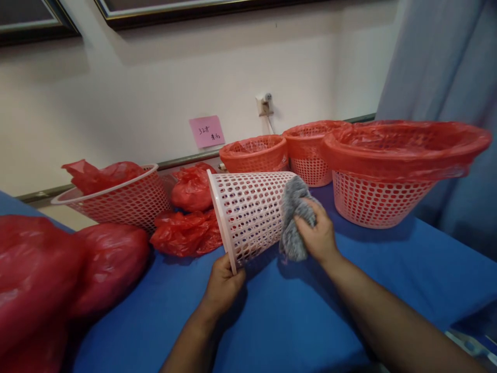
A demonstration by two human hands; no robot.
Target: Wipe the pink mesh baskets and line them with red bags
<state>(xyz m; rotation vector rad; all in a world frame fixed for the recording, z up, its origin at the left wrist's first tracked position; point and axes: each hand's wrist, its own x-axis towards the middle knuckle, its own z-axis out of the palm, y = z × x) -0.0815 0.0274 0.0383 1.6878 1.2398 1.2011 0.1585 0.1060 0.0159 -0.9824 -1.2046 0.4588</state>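
Observation:
A pink perforated plastic basket [248,212] lies on its side on the blue table [295,321], with its open rim turned to the left. My left hand [223,285] grips the lower part of that rim from below. A grey cloth [294,217] is bunched in my right hand [316,233] and pressed against the basket's base end. Both hands are closed.
Three baskets lined with red bags [404,166] [310,147] [254,153] stand at the back right. An unlined basket [124,199] with a red bag in it sits at the left. Loose red bags [186,230] lie beside it, and bigger ones [46,274] at the near left. A pink note [207,131] is on the wall.

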